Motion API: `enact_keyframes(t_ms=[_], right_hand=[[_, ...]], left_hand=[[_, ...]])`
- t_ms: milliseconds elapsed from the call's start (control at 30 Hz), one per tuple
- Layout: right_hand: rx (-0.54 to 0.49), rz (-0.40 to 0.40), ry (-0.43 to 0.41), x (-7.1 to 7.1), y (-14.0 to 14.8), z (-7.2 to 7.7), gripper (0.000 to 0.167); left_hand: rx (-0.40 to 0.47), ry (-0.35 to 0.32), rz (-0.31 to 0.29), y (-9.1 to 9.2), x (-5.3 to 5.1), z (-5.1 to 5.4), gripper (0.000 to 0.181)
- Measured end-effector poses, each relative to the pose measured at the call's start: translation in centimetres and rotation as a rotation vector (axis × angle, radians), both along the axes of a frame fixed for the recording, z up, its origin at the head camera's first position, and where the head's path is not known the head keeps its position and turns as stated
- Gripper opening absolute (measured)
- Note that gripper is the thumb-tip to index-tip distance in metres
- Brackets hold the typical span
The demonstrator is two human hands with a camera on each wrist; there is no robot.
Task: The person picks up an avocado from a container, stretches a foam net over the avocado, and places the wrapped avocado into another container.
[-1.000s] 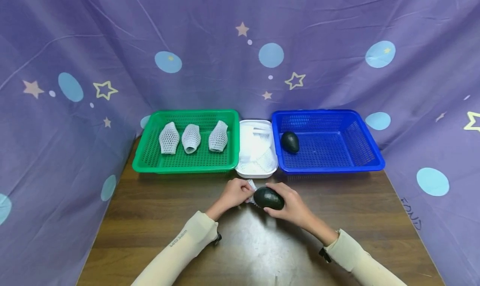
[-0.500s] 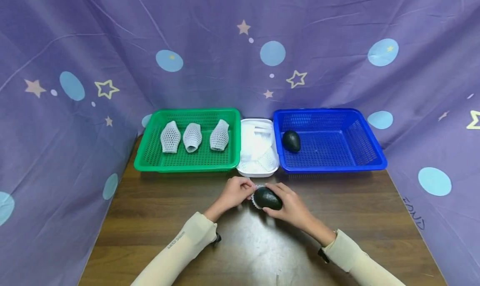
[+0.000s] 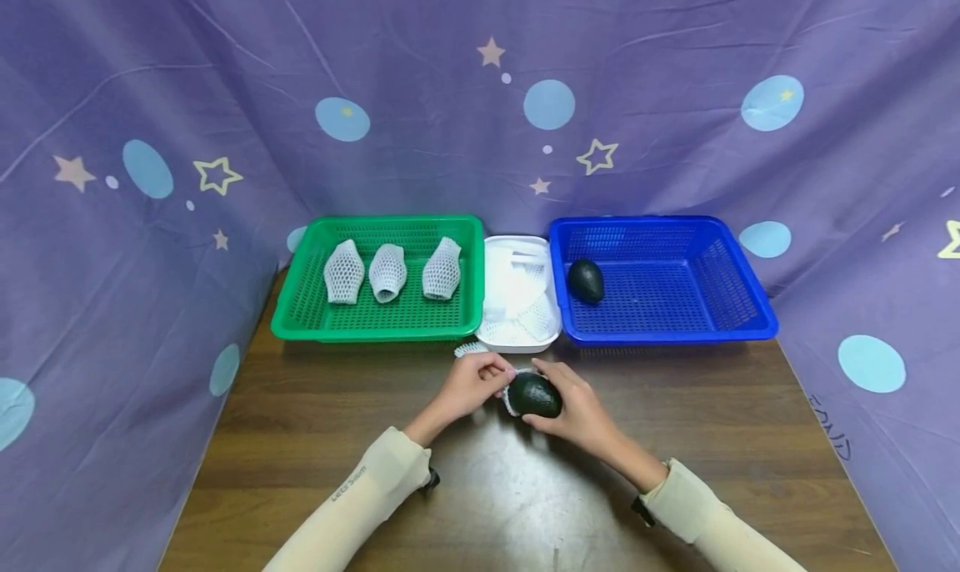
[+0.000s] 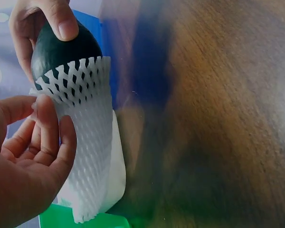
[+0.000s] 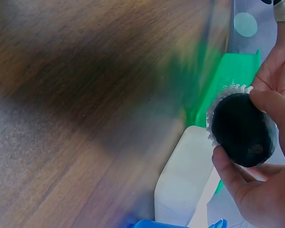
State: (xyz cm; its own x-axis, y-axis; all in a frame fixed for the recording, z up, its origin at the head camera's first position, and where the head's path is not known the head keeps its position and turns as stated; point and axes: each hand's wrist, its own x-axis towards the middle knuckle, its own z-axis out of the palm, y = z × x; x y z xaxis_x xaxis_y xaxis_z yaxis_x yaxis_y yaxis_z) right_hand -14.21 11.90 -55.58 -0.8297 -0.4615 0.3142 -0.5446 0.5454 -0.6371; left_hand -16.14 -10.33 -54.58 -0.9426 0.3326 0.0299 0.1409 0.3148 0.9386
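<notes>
"What's the tally at your end?"

"I count one green basket (image 3: 375,336) and one blue basket (image 3: 667,337), so two baskets, plus one white tray (image 3: 517,348)."

"Fruit?"

"One loose avocado (image 3: 587,282) and one held avocado (image 3: 537,397): two bare ones on my feed."

"Netting?"

"Three net sleeves (image 3: 387,273) in the green basket, and one foam net (image 4: 88,123) on the held avocado. Four there. I can't count the tray netting (image 3: 536,318) from here."

"Hands?"

"Left hand (image 3: 471,384), right hand (image 3: 576,401): two, over one surface (image 3: 510,514)."
</notes>
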Motion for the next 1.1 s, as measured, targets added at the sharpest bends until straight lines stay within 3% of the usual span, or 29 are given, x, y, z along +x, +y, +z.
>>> enact_keyframes(t_ms=[267, 533, 667, 867, 1100], right_hand=[[0.022, 0.035, -0.026, 0.0, -0.2, -0.2, 0.085], [0.008, 0.008, -0.059, 0.1, -0.5, -0.2, 0.074], [0.006, -0.008, -0.068, 0.1, -0.6, -0.1, 0.074], [0.002, -0.041, -0.074, 0.2, -0.7, -0.3, 0.075], [-0.016, -0.093, -0.056, 0.2, -1.0, -0.4, 0.072]], left_hand=[[0.037, 0.009, -0.04, 0.0, 0.3, -0.3, 0.01], [0.029, -0.03, 0.017, 0.0, 0.6, -0.4, 0.018], [0.018, -0.052, 0.01, -0.2, 0.9, -0.3, 0.019], [-0.06, -0.038, 0.004, -0.3, 1.2, -0.2, 0.006], [-0.038, -0.002, 0.009, 0.3, 1.7, 0.2, 0.007]])
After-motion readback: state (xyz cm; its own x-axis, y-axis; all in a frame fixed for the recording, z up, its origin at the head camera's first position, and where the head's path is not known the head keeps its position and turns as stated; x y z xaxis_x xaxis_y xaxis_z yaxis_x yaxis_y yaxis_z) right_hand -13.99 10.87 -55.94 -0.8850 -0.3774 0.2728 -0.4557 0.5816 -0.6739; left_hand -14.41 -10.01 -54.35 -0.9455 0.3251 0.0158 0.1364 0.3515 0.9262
